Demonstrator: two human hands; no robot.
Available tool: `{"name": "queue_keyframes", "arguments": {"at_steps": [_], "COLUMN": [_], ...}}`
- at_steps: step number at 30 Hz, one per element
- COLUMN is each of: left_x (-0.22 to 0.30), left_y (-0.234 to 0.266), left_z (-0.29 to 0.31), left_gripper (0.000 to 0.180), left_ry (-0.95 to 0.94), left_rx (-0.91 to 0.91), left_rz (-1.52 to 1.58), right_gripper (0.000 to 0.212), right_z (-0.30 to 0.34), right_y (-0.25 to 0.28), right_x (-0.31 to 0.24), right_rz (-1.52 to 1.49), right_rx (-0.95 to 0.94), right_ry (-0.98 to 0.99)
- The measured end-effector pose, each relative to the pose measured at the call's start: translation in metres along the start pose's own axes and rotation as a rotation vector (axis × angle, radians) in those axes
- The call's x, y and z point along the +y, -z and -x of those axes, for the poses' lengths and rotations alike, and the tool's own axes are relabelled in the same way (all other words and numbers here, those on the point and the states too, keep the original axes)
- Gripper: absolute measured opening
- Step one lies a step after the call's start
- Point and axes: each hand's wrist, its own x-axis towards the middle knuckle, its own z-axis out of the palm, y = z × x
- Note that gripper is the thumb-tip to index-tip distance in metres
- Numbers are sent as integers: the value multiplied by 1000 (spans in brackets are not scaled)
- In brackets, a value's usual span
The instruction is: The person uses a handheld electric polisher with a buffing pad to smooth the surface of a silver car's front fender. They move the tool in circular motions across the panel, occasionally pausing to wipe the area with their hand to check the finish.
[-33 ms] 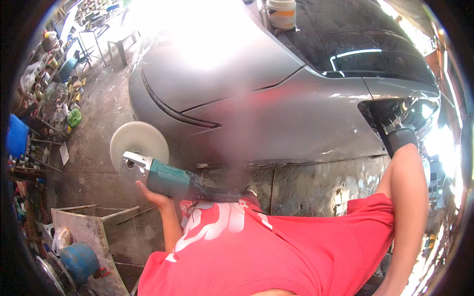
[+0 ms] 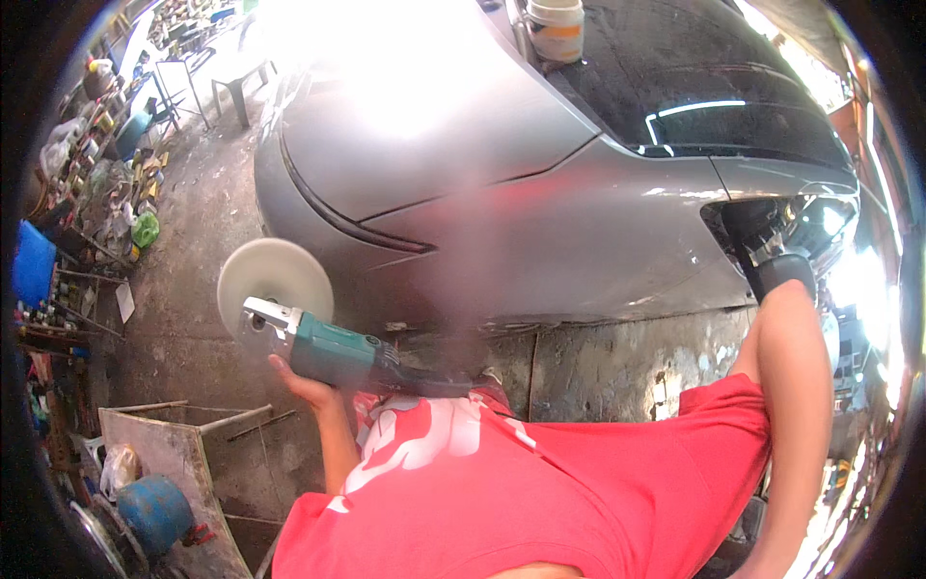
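Observation:
My left hand [image 2: 307, 386] grips a green and black power polisher [image 2: 333, 349] from below, near its metal head. The tool lies sideways in front of my red shirt. Its round white pad [image 2: 280, 262] faces away from me, to the left of the silver-grey car's [image 2: 579, 236] lower body, seemingly apart from the paint. On the right, my right arm stretches out to a dark opening in the car's side with shiny parts in it. A black glove or cuff [image 2: 783, 274] covers the end of that arm, and my right fingers cannot be made out.
A white tub with an orange label [image 2: 556, 31] stands on the car by the dark glass. At left are a crowded shelf, a green bag [image 2: 145, 230] and a plastic stool [image 2: 236, 96]. A wooden frame [image 2: 183, 454] and a blue round container [image 2: 154, 511] sit lower left.
The car and polisher appear very slightly further right in the picture. Both hands keep their places relative to the polisher and the car.

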Motion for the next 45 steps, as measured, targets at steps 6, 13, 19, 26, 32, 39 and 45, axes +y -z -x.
{"name": "queue_keyframes", "arguments": {"at_steps": [6, 13, 19, 26, 32, 39, 45], "left_x": [-18, -6, -5, 5, 3, -3, -5], "left_y": [42, 71, 108, 99, 104, 111, 89], "left_z": [-20, -6, -3, -5, -15, -19, -22], "left_gripper": [77, 75, 76, 76, 74, 76, 79], "left_ry": [-6, -45, -85, -46, -62, -82, -108], "left_rx": [-22, 273, 348, 359, 346, 334, 196], "left_rz": [123, 134, 63, 58, 6, -35, -46], "right_gripper": [60, 92, 114, 124, 130, 91, 57], "right_z": [55, 162, 168, 182, 193, 109, 100], "right_y": [-114, -300, -336, -346, -353, -267, -298], "right_x": [160, 406, 442, 475, 488, 393, 179], "right_rz": [0, 266, 121, -113, -142, -20, -446], "right_rx": [86, -314, -578, -745, -716, -210, 690], "right_ry": [-850, -1141, -1283, -1430, -1436, -1497, -1224]}}
